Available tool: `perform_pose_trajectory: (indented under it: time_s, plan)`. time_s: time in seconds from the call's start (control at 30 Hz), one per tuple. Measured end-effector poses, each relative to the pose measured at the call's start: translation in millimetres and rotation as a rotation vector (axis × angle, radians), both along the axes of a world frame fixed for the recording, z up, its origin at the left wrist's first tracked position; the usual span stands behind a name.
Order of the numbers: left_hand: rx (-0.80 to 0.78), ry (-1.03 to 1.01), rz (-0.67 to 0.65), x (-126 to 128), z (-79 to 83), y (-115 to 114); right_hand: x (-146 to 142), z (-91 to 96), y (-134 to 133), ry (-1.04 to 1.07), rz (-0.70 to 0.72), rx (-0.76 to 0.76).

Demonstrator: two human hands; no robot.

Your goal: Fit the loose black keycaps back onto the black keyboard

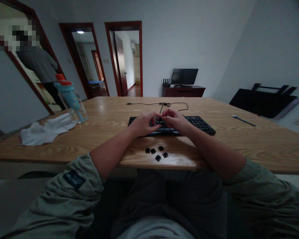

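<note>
A black keyboard (201, 124) lies on the wooden table in front of me, its middle part covered by my hands. My left hand (145, 123) is over its left half, with fingers bent and the index fingertip meeting the other hand. Above the middle keys, my right hand (174, 120) is closed in a pinch. Between the fingertips there is a small dark patch; whether it is a loose keycap or the keyboard behind cannot be made out. Several loose black keycaps (165, 154) are scattered between my forearms, near the table's front edge.
Crumpled white tissue (46, 131) and a clear bottle with a blue and red lid (73, 103) are at the left. A slim blue brush (244, 120) lies at the right. The keyboard cable (149, 104) runs behind. A person (37, 63) stands in the left doorway.
</note>
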State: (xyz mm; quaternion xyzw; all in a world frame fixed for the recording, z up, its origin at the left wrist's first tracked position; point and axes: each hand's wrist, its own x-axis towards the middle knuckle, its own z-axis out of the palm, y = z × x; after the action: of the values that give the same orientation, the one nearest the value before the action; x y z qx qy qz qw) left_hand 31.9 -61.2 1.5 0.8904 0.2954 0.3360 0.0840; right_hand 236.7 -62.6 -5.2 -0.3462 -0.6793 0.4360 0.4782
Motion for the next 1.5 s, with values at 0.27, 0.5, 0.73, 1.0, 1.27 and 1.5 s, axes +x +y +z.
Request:
perform_pose_trajectory:
  time_s: [0.27,0.5,0.73,1.0,1.27,1.5]
  plan:
    - [0.020,-0.029,0.036,-5,-2.6,9,-3,-5.1,0,0.016,0.026,0.013]
    - [0.036,-0.029,0.169,-4,-1.8,8,-3,-8.3,5,-0.046,0.021,0.114]
    - [0.069,-0.032,0.117,-5,-2.6,11,1,-15.0,15,-0.086,-0.052,0.198]
    - [0.094,-0.024,0.094,-5,-2.6,14,1,-14.8,16,-0.112,-0.084,0.297]
    - [-0.152,-0.173,0.042,-3,-5.0,18,4,-6.4,3,-0.395,-0.182,0.549]
    - [-0.294,-0.262,-0.017,-1,-8.2,22,-1,-7.0,0,-0.474,-0.283,0.658]
